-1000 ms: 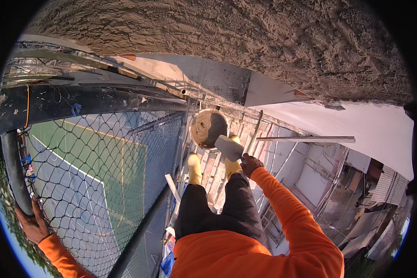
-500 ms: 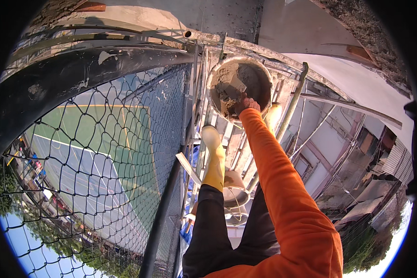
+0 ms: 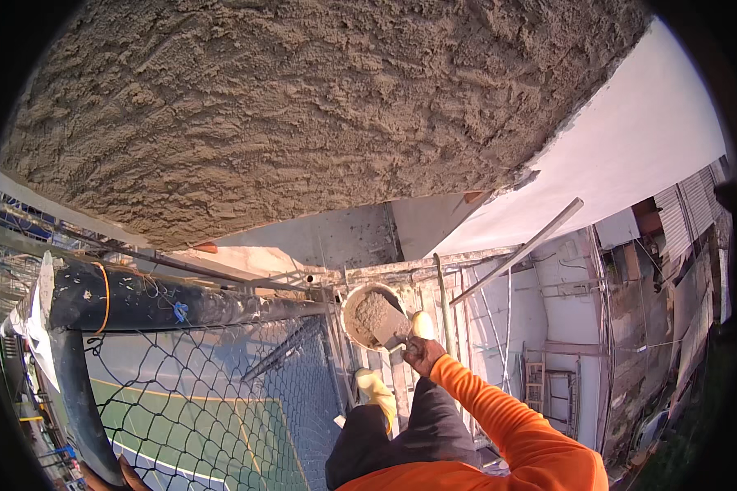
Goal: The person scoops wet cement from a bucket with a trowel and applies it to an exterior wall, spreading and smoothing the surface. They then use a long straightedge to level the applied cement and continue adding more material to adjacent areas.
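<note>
Your right hand grips the grey flat-bladed trowel, fingers curled around its handle — the blade overlaps the near right side of the round pale-rimmed bucket containing grey-brown mortar. The bucket stands on the slatted wooden platform, near your yellow boots. At the lower left edge, your left hand is at the black tubular post, its visible fingers spread to either side — you cannot tell whether they close around it.
</note>
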A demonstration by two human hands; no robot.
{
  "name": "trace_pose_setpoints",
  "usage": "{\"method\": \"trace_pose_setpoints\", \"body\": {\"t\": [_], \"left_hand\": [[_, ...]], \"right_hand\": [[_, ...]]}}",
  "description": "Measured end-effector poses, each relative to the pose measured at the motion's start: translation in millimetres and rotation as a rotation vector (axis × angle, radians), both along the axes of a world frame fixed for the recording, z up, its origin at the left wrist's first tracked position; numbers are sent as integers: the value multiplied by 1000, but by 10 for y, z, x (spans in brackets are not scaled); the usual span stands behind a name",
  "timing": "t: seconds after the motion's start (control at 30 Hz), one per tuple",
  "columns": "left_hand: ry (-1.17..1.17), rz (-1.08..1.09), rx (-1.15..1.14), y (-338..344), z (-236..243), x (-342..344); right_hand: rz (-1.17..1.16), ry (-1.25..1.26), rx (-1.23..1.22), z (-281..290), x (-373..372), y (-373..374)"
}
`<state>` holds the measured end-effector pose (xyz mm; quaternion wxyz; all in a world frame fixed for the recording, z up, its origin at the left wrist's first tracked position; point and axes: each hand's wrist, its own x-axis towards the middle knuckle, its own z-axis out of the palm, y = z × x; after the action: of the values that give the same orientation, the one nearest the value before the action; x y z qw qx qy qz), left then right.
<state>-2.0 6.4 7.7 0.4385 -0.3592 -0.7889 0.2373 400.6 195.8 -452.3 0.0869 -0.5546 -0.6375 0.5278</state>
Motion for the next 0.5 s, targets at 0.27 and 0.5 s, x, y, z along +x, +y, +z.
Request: {"method": "trace_pose_setpoints", "body": {"t": [0.27,0.5], "left_hand": [[-277,169,217,-76,264,160],[-291,166,219,-135,254,139]], "right_hand": [[-299,583,575,3797,-239,1000],[-662,766,1837,6524,-95,2164]]}}
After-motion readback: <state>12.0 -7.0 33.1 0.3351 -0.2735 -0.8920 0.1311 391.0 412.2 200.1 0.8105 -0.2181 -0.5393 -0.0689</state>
